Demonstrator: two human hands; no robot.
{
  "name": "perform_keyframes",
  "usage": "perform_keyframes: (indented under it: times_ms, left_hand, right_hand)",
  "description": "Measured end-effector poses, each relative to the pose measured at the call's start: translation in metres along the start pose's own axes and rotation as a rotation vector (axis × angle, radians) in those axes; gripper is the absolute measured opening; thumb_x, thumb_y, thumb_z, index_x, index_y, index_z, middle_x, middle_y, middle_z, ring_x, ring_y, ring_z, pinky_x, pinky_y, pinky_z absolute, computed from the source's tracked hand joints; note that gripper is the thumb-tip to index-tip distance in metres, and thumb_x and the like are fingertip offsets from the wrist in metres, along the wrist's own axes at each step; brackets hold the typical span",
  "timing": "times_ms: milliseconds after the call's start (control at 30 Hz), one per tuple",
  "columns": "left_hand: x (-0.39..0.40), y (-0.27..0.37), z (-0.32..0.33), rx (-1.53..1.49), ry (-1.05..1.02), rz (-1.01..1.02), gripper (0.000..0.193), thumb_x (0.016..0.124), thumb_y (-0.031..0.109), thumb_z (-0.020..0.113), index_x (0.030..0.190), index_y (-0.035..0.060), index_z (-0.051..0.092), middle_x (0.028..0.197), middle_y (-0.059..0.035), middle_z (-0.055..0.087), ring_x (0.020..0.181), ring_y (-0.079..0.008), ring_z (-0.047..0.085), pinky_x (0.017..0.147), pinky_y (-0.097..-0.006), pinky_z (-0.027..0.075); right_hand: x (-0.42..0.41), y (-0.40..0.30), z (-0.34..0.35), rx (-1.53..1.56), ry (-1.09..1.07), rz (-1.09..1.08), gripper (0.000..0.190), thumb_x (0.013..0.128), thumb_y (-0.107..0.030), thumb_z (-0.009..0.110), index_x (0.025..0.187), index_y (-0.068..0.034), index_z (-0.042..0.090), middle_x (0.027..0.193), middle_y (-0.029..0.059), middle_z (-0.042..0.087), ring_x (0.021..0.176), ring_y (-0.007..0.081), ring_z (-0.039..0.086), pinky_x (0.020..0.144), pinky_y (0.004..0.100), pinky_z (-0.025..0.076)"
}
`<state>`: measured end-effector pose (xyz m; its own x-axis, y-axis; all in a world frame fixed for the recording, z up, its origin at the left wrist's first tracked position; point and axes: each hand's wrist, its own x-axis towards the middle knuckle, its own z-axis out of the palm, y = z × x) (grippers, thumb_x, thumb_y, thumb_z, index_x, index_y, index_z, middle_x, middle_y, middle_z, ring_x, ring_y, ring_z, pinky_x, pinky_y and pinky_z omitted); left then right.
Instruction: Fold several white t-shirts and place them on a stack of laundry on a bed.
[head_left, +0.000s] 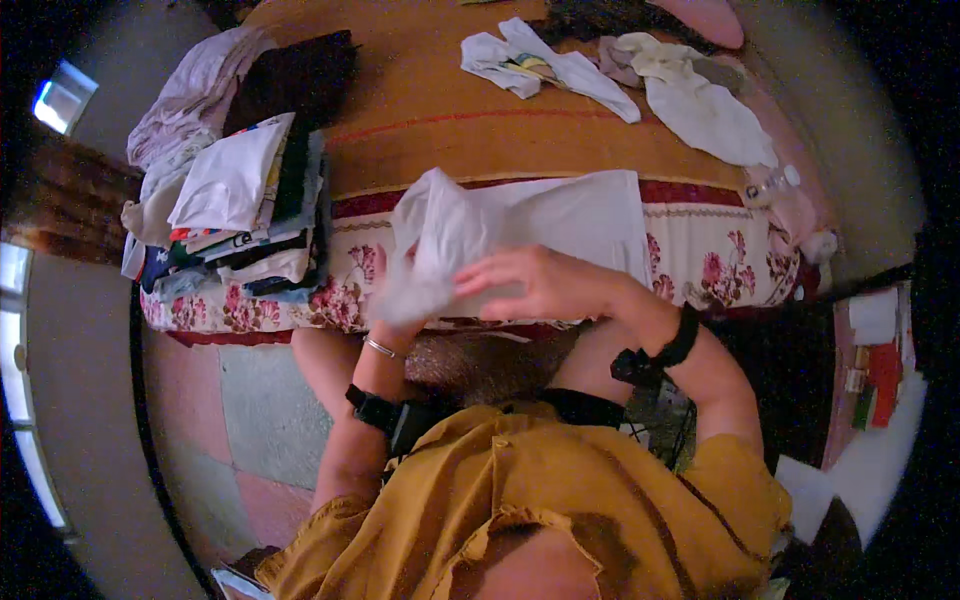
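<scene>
A white cloth garment (585, 217) lies partly spread along the near edge of the bed, its left end raised and bunched. My left hand (397, 319), with a metal bangle at the wrist, holds that bunched end. Folds of cloth hide most of its fingers, and motion blurs them. From the right, my right hand (544, 285) reaches over the garment with thumb and fingers apart. Its fingertips are close to the bunched folds; whether they touch the cloth is unclear.
Folded clothes (232, 187) are stacked on the bed's left, beside a dark cloth (292, 79). Crumpled white garments (555, 71) lie at the far right, near a clear plastic bottle (772, 186). The floral bedsheet (720, 262) hangs over the near edge.
</scene>
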<state>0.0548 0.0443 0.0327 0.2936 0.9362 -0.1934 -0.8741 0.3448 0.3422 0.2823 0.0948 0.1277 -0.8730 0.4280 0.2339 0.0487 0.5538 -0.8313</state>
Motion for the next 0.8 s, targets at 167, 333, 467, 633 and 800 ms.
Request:
perform_keyframes:
  times_ms: [167,333,467,633,800]
  left_hand:
    - [0.0,-0.002,-0.005,0.146,0.125,-0.072,0.064,0.087,0.052,0.041,0.129,0.0026,0.036,0.117,-0.0104,0.053,0.112,-0.0257,0.046,0.096,-0.0418,0.036]
    - [0.011,-0.007,0.0,0.575,0.256,-0.016,0.041,0.087,0.029,0.054,0.114,0.0002,0.047,0.098,-0.0079,0.06,0.083,-0.0185,0.059,0.069,-0.0297,0.049]
    - [0.007,-0.01,0.013,0.804,0.377,-0.132,0.027,0.083,0.021,0.06,0.101,0.0016,0.055,0.082,-0.0037,0.06,0.069,-0.0138,0.058,0.06,-0.0255,0.047]
    - [0.003,-0.014,0.025,1.005,0.422,-0.126,0.024,0.084,0.022,0.059,0.097,0.0013,0.057,0.078,-0.0026,0.06,0.064,-0.0119,0.056,0.058,-0.0246,0.045]
    - [-0.005,-0.011,0.069,0.781,0.362,0.055,0.024,0.087,0.02,0.054,0.099,-0.0008,0.056,0.084,-0.0051,0.061,0.07,-0.0135,0.058,0.062,-0.026,0.047]
  right_hand:
    - [-0.054,0.045,-0.034,-0.159,0.288,0.458,0.035,0.081,-0.012,0.058,0.115,-0.004,0.053,0.116,0.0109,0.054,0.107,0.0238,0.051,0.092,0.0319,0.04]
    - [-0.105,0.12,-0.09,-0.636,0.575,0.572,0.046,0.075,-0.005,0.058,0.12,-0.004,0.047,0.118,0.0164,0.049,0.114,0.0296,0.044,0.098,0.0369,0.033]
    - [-0.122,0.156,-0.098,-0.69,0.631,0.568,0.046,0.073,-0.004,0.057,0.119,-0.004,0.049,0.115,0.0183,0.05,0.111,0.0321,0.045,0.096,0.0382,0.035]
    - [-0.114,0.156,-0.101,-0.769,0.629,0.604,0.037,0.073,-0.004,0.057,0.11,-0.004,0.053,0.106,0.0171,0.055,0.099,0.0339,0.05,0.086,0.0401,0.04]
    - [-0.111,0.133,-0.104,-0.758,0.677,0.663,0.023,0.073,-0.005,0.057,0.096,-0.003,0.055,0.097,0.0152,0.056,0.095,0.0334,0.05,0.083,0.0402,0.04]
